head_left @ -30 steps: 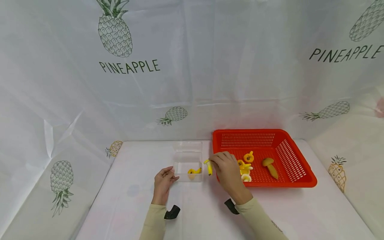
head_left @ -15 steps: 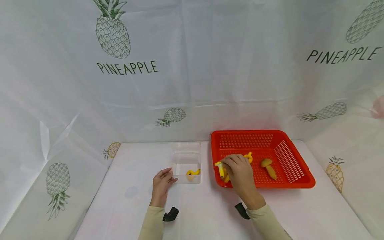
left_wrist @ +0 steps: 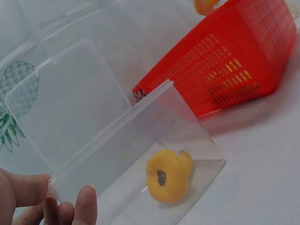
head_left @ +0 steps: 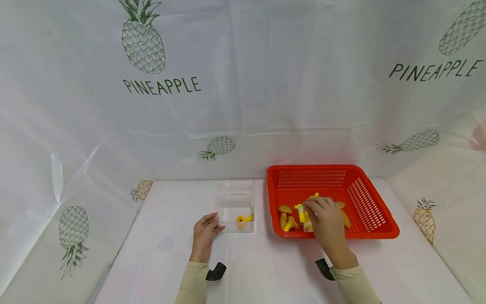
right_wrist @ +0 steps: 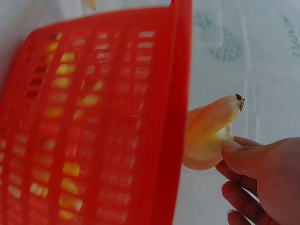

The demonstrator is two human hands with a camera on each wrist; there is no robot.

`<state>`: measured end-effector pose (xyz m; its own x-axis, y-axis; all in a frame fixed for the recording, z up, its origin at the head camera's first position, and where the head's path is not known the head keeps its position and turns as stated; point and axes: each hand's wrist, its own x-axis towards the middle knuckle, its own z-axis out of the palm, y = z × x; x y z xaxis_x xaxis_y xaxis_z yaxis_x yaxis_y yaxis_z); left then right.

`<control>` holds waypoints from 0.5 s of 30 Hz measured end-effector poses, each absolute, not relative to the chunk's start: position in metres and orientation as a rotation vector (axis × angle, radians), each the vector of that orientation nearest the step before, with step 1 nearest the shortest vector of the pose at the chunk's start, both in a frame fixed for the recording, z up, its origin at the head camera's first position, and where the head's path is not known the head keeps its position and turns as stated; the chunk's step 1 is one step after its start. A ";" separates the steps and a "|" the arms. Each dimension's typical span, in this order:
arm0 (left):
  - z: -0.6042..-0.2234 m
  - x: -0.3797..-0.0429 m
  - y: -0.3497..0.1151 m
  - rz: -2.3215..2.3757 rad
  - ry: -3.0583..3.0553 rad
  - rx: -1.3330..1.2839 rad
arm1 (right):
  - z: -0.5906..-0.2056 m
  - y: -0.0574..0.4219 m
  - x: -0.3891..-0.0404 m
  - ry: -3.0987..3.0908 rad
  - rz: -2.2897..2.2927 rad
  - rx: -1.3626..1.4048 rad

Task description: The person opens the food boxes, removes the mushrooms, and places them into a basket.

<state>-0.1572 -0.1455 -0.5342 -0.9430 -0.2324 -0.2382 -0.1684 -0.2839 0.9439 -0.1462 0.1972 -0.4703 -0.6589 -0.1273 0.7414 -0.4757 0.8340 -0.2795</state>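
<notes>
My left hand (head_left: 206, 236) pinches the left side of a clear plastic box (left_wrist: 117, 140), whose lid (left_wrist: 70, 103) stands raised at the back. Inside the box lies a yellow curved mushroom (left_wrist: 168, 180) with a dark spot. My right hand (head_left: 328, 221) is over the red basket (head_left: 373, 234) at the right. Between thumb and fingertips it pinches a yellow mushroom (right_wrist: 211, 133) with a pale edge and a dark stem end. Below this hand, the basket holds several mushrooms, among them a brown-capped one (head_left: 284, 211); the hand hides some of them.
Both the box and the basket stand on a white-covered table (head_left: 159, 257), with a gap between them. Behind hangs a white sheet (head_left: 250, 84) with pineapple prints. The basket's slotted walls rise around the mushrooms.
My right hand has moved right with the yellow mushroom, from beside the box to over the middle of the basket. The left hand still holds the box in place.
</notes>
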 end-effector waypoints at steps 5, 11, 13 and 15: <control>-0.533 -0.157 -0.145 -2.422 -1.870 0.525 | -0.475 0.215 -0.144 -2.270 0.571 0.392; -0.533 -0.157 -0.145 -2.420 -1.858 0.535 | -0.477 0.230 -0.142 -2.312 0.542 0.336; -0.532 -0.157 -0.145 -2.422 -1.854 0.537 | -0.478 0.234 -0.141 -2.317 0.532 0.329; -0.532 -0.157 -0.145 -2.424 -1.853 0.535 | -0.479 0.236 -0.140 -2.322 0.526 0.324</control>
<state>-0.1569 -0.1446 -0.5317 -0.9395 -0.2408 -0.2436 -0.1720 -0.2833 0.9435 -0.1400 0.2365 -0.4789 -0.7077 -0.0791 0.7020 -0.3739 0.8851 -0.2773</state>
